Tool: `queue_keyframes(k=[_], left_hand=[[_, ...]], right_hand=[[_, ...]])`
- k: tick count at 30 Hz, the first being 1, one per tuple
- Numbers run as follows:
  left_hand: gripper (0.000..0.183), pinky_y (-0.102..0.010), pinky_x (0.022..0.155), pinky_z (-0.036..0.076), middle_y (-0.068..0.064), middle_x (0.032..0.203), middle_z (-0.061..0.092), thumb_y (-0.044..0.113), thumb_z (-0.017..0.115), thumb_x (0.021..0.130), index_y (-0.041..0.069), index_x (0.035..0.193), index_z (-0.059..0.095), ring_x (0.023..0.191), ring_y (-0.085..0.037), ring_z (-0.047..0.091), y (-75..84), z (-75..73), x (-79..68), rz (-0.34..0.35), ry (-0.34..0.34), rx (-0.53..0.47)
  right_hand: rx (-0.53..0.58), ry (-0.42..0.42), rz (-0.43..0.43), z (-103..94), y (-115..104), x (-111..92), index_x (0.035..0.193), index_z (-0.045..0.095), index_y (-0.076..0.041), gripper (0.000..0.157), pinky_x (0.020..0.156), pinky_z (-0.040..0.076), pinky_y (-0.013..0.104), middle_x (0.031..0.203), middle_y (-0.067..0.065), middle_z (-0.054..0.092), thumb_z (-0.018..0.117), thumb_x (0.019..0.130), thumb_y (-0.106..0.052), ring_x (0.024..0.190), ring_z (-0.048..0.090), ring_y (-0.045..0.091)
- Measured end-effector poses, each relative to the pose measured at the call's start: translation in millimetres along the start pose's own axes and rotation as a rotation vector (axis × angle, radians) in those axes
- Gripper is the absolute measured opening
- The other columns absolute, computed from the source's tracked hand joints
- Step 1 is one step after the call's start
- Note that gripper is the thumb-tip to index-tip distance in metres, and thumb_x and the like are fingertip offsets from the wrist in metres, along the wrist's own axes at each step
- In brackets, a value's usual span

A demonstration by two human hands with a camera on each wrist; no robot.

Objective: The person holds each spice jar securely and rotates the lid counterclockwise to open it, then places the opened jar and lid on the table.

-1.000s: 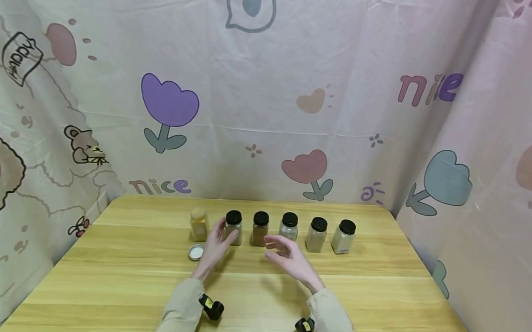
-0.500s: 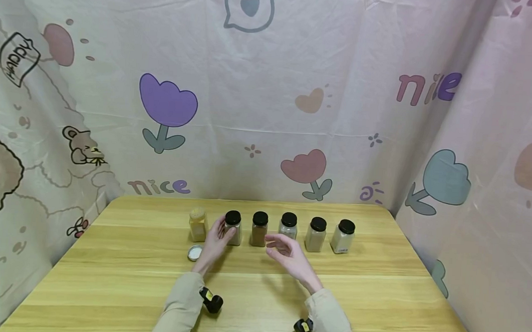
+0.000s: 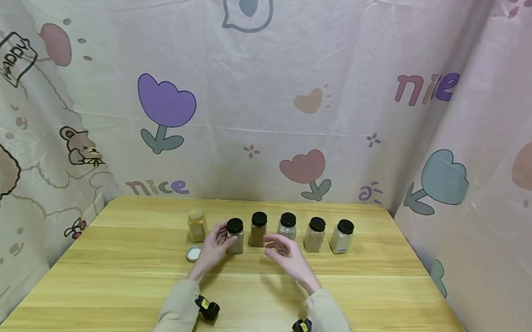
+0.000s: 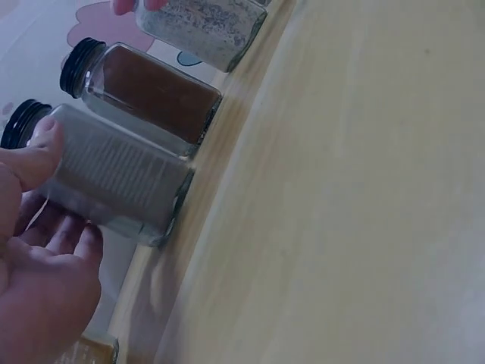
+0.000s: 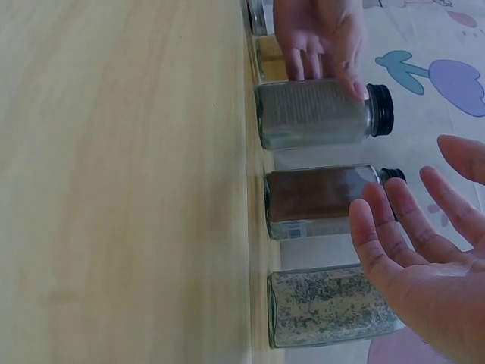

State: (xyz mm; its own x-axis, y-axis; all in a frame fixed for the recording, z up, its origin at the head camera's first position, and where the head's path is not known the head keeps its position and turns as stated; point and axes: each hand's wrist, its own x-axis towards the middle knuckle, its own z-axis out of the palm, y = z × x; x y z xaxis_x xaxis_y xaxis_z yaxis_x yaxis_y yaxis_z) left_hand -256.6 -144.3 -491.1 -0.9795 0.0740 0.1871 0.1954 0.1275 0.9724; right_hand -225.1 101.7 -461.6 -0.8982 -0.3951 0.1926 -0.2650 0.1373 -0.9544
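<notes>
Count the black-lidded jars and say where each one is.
5: the grey jar in the left hand, then, rightward on the table, the brown jar, the speckled jar partly behind the right hand, the beige jar and the rightmost jar.

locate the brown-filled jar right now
In the head view, the brown-filled jar stands toward the back of the table, just right of the grey jar in the left hand and left of the speckled jar.

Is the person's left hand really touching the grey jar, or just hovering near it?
Touching: the left wrist view shows the left hand with its thumb against the grey jar near the cap.
</notes>
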Motion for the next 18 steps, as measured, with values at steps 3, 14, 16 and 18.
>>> queue_keyframes(k=[3, 14, 16, 18], left_hand=[[0.058, -0.048, 0.122, 0.032, -0.034, 0.146, 0.046, 0.001, 0.068, 0.092, -0.013, 0.142, 0.041, 0.140, -0.048, 0.044, 3.3, 0.0, -5.8, -0.001, -0.004, 0.009], [0.053, -0.034, 0.109, 0.052, -0.029, 0.131, 0.063, -0.001, 0.080, 0.081, -0.009, 0.129, 0.058, 0.124, -0.038, 0.062, 6.9, 7.5, -19.8, -0.007, -0.080, -0.026], [0.053, -0.033, 0.108, 0.053, -0.029, 0.129, 0.063, 0.000, 0.080, 0.081, -0.009, 0.128, 0.059, 0.123, -0.038, 0.063, 6.5, 10.1, -21.6, 0.000, -0.111, -0.030], [0.054, -0.033, 0.109, 0.053, -0.030, 0.129, 0.063, 0.001, 0.081, 0.081, -0.009, 0.129, 0.058, 0.123, -0.039, 0.063, 6.2, 12.9, -23.7, 0.013, -0.148, -0.035]], right_hand=[[-0.001, 0.000, 0.002, 0.5, -0.1, 0.0, 0.137, 0.053, 0.007, 0.045, 0.100, 0.049, 0.013, 0.138, 0.032, 0.056, 0.063, 0.098, -0.011, 0.125, 0.057, 0.047], [-0.018, 0.032, -0.003, 3.3, -3.1, 0.1, 0.134, 0.055, 0.007, 0.043, 0.097, 0.051, 0.016, 0.134, 0.033, 0.058, 0.065, 0.096, -0.009, 0.119, 0.060, 0.044], [-0.049, 0.064, 0.002, 4.1, -3.6, 0.0, 0.132, 0.057, 0.006, 0.042, 0.097, 0.052, 0.016, 0.130, 0.030, 0.060, 0.067, 0.095, -0.010, 0.112, 0.064, 0.034], [-0.069, 0.101, 0.005, 5.4, -4.4, 0.0, 0.129, 0.060, 0.006, 0.040, 0.095, 0.052, 0.016, 0.126, 0.028, 0.063, 0.069, 0.094, -0.010, 0.105, 0.065, 0.023]])
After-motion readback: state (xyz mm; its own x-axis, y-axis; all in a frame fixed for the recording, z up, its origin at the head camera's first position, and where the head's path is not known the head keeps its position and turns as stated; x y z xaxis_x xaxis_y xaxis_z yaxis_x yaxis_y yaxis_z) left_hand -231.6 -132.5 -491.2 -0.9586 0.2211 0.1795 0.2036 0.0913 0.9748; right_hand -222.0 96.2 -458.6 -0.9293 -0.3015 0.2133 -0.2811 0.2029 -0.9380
